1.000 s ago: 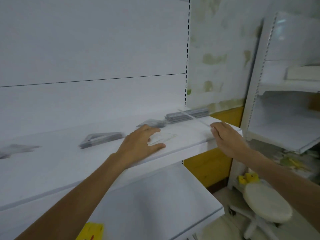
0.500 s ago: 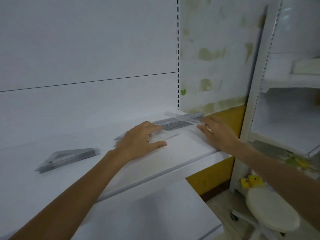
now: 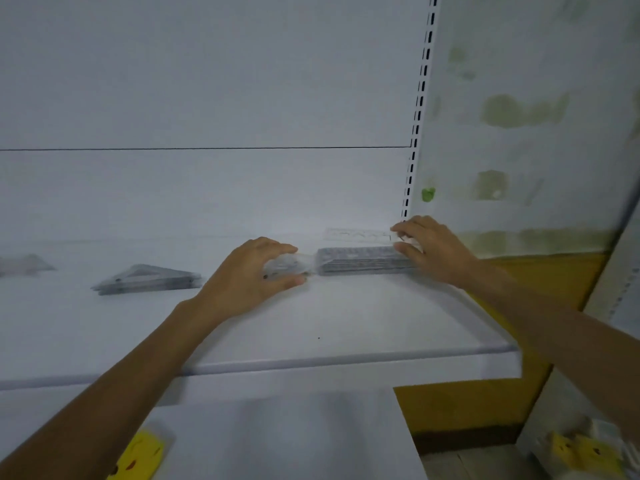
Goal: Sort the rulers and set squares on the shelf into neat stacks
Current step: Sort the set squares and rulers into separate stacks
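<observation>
Step in hand: topping up the ruler stack.

My right hand [image 3: 433,249] pinches the right end of a clear flat plastic ruler [image 3: 356,234] between thumb and forefinger. The ruler sits just above and behind the grey stack of straight plastic rulers [image 3: 362,260], which lies on the white metal shelf [image 3: 346,356].

My left hand [image 3: 249,277] is at the stack's left end, fingers curled round a small clear plastic piece [image 3: 285,266]. It is too blurred to name, probably a set square. It touches the stack's end.

Next move, as I judge it: lower the clear ruler flat onto the stack and square its ends. Then carry the clear piece left to the pile of grey triangular set squares [image 3: 149,279], which lies well left of the stack. A fainter grey triangular pile [image 3: 24,265] lies further left again.

Edges and room:
- The slotted white upright [image 3: 417,133] rises right behind the stack's right end, so there is no room to slide that way.
- The shelf ends just right of the stack.
- The front lip is well forward of the stack, with bare shelf between.
- The run leftward to the set squares is open.
</observation>
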Available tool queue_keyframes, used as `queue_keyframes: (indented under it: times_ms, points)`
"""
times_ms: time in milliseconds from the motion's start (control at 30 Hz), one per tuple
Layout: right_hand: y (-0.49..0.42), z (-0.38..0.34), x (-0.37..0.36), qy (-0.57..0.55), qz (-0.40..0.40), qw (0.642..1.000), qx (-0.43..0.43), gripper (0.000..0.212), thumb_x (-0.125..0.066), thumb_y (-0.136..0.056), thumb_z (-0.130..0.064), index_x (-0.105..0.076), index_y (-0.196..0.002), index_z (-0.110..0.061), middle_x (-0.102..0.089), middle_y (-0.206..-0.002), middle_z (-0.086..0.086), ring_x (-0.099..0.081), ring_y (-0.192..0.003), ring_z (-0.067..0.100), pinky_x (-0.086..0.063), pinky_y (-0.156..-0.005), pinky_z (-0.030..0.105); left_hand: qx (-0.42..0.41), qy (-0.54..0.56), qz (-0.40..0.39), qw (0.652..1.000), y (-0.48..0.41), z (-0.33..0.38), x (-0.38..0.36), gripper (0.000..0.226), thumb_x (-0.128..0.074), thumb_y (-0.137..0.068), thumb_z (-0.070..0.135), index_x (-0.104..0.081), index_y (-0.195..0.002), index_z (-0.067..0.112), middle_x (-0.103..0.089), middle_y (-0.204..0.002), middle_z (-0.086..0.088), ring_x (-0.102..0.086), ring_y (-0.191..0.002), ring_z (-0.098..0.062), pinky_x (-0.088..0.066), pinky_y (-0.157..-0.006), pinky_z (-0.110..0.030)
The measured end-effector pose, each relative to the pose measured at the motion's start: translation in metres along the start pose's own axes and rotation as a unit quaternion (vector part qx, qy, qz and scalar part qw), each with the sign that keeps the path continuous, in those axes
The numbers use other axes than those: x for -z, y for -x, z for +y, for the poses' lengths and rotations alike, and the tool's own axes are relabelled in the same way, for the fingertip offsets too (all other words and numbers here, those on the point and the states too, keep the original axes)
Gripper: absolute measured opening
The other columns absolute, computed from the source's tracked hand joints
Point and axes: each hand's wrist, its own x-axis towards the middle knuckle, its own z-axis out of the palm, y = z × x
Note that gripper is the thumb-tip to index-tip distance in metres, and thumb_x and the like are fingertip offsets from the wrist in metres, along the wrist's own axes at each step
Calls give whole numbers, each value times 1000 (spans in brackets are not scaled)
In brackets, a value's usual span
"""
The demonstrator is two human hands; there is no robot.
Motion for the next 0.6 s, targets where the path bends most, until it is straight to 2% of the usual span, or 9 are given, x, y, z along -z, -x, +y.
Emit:
queue_keyframes:
  times_ms: [100,200,267,400,500,600]
  points:
    - [-1,5,-2,-18,-26,999,15,29,-54,-92,-22,-57,-118,-8,-57,-114,8,-47,-111,24,-37,-94,39,33,11,15,999,3,4,0,65,-55,-63,64,-62,-115,26,-56,-108,13,-50,-98,-5,-35,-83,-15]
    - [-2,8,-6,-15,-52,998,33,28,-56,-91,-23,-60,-114,-8,-57,-117,7,-48,-113,24,-38,-97,43,62,26,33,997,4,4,0,49,-67,-71,51,-63,-113,27,-56,-104,16,-50,-94,-2,-34,-75,-6]
    - [-2,8,-9,-9,-64,997,30,29,-54,-92,-23,-60,-115,-8,-56,-118,7,-47,-114,25,-38,-97,43,67,26,41,997,6,1,1,44,-70,-74,45,-63,-113,27,-56,-105,15,-50,-95,-3,-34,-79,-12]
    - [-1,2,-12,11,-91,996,-4,27,-45,-95,-20,-60,-113,-9,-57,-120,9,-45,-111,24,-38,-96,41,73,28,31,996,12,-4,8,46,-69,-74,47,-62,-115,29,-55,-108,16,-49,-100,-4,-34,-85,-19]
    - [2,-9,-10,20,-71,997,-19,33,-46,-94,-20,-55,-124,-9,-53,-129,8,-42,-120,25,-35,-100,40,68,28,22,997,12,-12,18,47,-70,-74,46,-61,-117,30,-56,-113,14,-50,-104,-5,-36,-88,-20]
    - [5,-35,-7,13,-1,1000,1,39,-52,-90,-13,-51,-128,-7,-53,-130,10,-43,-122,27,-34,-101,38,59,26,19,998,9,-23,31,45,-70,-77,40,-60,-118,28,-56,-117,10,-50,-107,-8,-36,-89,-20]
